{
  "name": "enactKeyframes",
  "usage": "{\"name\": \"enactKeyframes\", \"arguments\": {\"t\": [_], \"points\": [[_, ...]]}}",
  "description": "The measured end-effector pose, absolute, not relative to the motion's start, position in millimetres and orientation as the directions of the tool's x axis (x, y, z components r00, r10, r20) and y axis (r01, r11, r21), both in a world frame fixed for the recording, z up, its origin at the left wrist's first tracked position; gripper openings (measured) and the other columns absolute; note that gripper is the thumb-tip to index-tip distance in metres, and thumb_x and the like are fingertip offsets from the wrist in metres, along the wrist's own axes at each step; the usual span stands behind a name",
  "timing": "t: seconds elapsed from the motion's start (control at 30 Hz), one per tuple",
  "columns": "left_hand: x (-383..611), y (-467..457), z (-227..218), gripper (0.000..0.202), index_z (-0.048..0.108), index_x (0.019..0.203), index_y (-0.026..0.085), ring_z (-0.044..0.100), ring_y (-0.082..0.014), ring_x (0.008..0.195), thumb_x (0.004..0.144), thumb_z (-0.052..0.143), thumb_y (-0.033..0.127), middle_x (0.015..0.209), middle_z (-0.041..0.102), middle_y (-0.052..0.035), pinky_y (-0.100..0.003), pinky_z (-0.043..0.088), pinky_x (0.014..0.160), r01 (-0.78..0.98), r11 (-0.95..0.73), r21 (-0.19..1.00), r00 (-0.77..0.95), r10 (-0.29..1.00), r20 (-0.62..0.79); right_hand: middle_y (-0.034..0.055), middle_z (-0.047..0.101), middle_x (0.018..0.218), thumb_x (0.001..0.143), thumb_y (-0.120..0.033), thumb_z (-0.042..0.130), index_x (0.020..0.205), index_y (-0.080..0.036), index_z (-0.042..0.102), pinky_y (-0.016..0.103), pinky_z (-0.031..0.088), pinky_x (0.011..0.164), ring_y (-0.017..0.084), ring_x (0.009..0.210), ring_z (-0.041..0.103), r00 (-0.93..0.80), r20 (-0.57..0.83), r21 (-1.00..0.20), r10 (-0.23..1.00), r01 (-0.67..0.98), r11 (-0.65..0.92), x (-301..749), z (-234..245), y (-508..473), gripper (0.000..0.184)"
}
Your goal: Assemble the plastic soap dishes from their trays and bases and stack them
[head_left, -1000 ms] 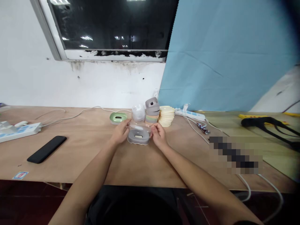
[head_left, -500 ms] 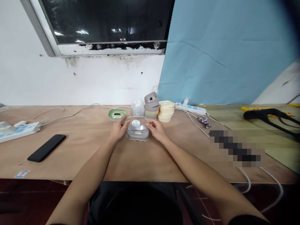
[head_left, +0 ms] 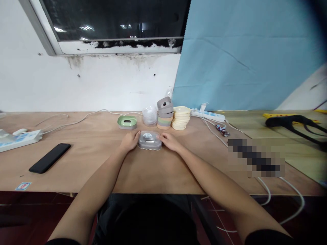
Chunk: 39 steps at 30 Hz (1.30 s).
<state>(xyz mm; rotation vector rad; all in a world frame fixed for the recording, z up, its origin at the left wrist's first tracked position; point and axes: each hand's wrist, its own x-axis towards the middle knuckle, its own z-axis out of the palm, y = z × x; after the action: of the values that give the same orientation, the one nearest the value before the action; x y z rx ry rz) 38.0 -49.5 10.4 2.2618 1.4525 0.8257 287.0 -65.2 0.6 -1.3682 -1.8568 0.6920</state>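
Note:
A clear plastic cover with a round white label sits low over a grey oval dish on the table in front of me. The dish has a pale slot in its middle. My left hand grips the cover's left side, fingers curled along its edge. At the right side, my right hand holds the same cover between thumb and fingers. Behind my left hand lies a green oval tray with a dark slot, on a grey base.
At the back stand stacked clear covers, a pile of grey and coloured dishes and a stack of cream dishes. A black phone lies left, near a power strip. Another power strip and cables lie right.
The clear cover, raised at its far side before, has come down onto the grey dish with both hands on it. The view has tilted slightly downward.

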Motion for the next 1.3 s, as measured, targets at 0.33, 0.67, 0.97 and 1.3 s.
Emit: {"name": "enactKeyframes", "arguments": {"t": [0.33,0.67,0.97,1.3], "points": [[42,-49,10,0.045,0.063,0.117,0.022,0.062,-0.0235,0.104,0.097,0.029,0.044,0.113,0.069,-0.0063,-0.033,0.046,0.089,0.715,-0.419,0.560,0.345,0.908,0.239,-0.0051,0.042,0.056,0.085,-0.059,0.044,0.060,-0.020,0.038,0.023,0.026,0.054,0.011,0.057,0.040,-0.241,0.200,-0.699,0.950,0.644,0.311,294,4,-63,0.047],[41,-46,6,0.044,0.064,0.119,0.025,0.061,-0.0235,0.109,0.095,0.036,0.048,0.121,0.066,-0.0043,-0.033,0.045,0.092,0.681,-0.392,0.618,0.314,0.919,0.238,-0.0048,0.047,0.048,0.084,-0.062,0.045,0.065,-0.020,0.043,0.021,0.028,0.043,0.009,0.043,0.043,-0.258,-0.040,-0.779,0.965,0.613,0.131,297,10,-65,0.046],[43,-47,8,0.050,0.062,0.123,0.024,0.060,-0.0234,0.110,0.094,0.035,0.054,0.122,0.066,-0.0043,-0.031,0.044,0.092,0.684,-0.393,0.615,0.321,0.919,0.230,-0.0046,0.044,0.048,0.084,-0.068,0.043,0.066,-0.020,0.043,0.021,0.026,0.040,0.008,0.040,0.040,-0.268,-0.087,-0.784,0.960,0.613,0.100,298,11,-68,0.051],[19,-35,22,0.031,0.071,0.102,0.023,0.064,-0.0220,0.092,0.086,0.054,0.043,0.096,0.072,-0.0048,-0.029,0.044,0.078,0.777,-0.108,0.620,-0.071,0.963,0.258,-0.0047,0.051,0.059,0.069,-0.056,0.069,0.064,-0.018,0.052,0.022,0.026,0.051,0.008,0.055,0.041,-0.579,-0.027,-0.632,0.815,0.641,0.435,271,8,-84,0.042]]}}
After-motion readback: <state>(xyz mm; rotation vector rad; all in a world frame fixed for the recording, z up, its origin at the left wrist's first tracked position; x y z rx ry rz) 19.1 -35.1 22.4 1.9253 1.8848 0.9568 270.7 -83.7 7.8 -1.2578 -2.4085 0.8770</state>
